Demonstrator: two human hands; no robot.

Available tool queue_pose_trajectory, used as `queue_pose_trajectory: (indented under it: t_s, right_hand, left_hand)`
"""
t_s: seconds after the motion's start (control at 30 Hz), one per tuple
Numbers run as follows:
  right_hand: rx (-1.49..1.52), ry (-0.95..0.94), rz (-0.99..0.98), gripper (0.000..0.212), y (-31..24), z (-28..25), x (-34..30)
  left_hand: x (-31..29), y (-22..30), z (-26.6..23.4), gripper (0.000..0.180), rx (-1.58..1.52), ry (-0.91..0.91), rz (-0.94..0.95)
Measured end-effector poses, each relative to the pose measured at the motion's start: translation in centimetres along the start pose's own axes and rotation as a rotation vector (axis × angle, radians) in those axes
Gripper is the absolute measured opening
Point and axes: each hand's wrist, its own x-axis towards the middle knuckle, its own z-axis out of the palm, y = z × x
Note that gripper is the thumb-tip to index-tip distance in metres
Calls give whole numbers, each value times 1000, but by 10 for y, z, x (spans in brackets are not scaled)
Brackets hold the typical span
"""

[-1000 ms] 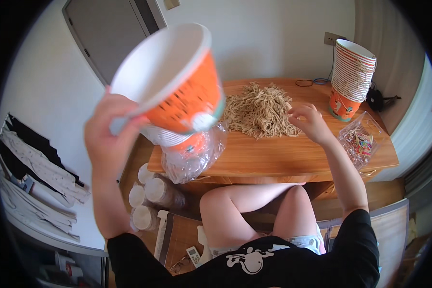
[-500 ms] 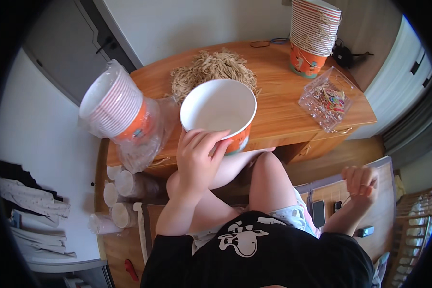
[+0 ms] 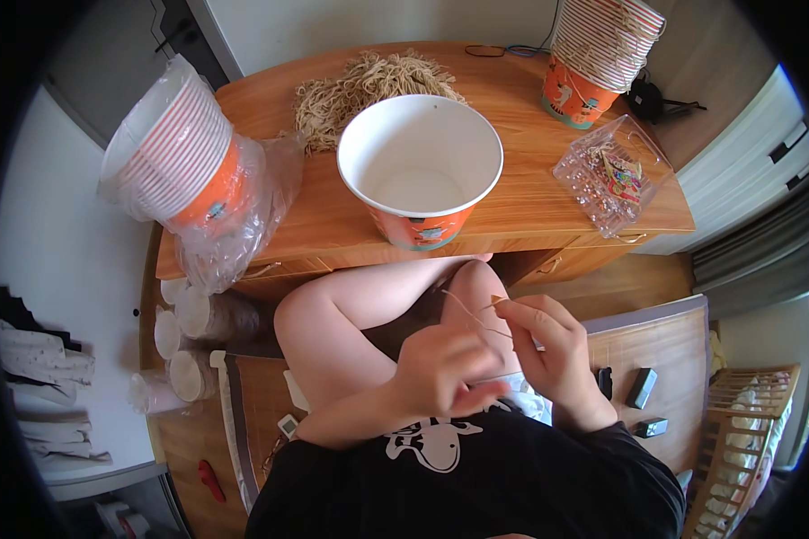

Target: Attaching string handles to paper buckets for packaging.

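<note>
A large paper bucket (image 3: 422, 199), white inside with an orange printed outside, stands upright and uncovered near the desk's front edge. Over my lap, my right hand (image 3: 548, 346) pinches a thin tan cord (image 3: 463, 310) between thumb and forefinger, and a small brown tip shows at the fingertips. My left hand (image 3: 445, 370) is beside it, nearer my body, smeared by motion, so I cannot make out whether it holds anything. Behind the bucket lies a heap of tan cords (image 3: 368, 90).
On the desk (image 3: 512, 180), a plastic-wrapped bucket stack (image 3: 189, 162) leans at left; another stack (image 3: 593, 63) with cords stands back right. A clear box (image 3: 616, 175) with small shiny pieces lies at right. Wrapped cup stacks (image 3: 198, 314) stand on the floor.
My left hand has let go of the bucket's rim and drawn back over my lap. My right hand has come in from the right to meet it. The bucket now stands alone.
</note>
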Motion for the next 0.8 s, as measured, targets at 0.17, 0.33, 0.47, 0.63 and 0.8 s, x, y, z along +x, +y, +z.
queue_pose_trajectory:
  t_s: [0.17, 0.33, 0.47, 0.63, 0.8]
  right_hand:
    - [-22, -61, -201, 46, -1, 24, 0]
    - [41, -195, -167, 38, 3, 49, -8]
    - [112, -298, -131, 32, 11, 67, -13]
    - [263, -333, -140, 27, 17, 89, -16]
    - [163, 22, -272, 29, 18, 51, 16]
  left_hand:
    - [-8, -30, 4, 55, -670, 89, -541]
    - [-3, -40, -12, 34, -1063, 331, -792]
    - [4, -43, -32, 30, -1175, 331, -800]
    - [9, -46, -48, 25, -1411, 199, -730]
    - [32, -33, -58, 31, -1063, -51, -690]
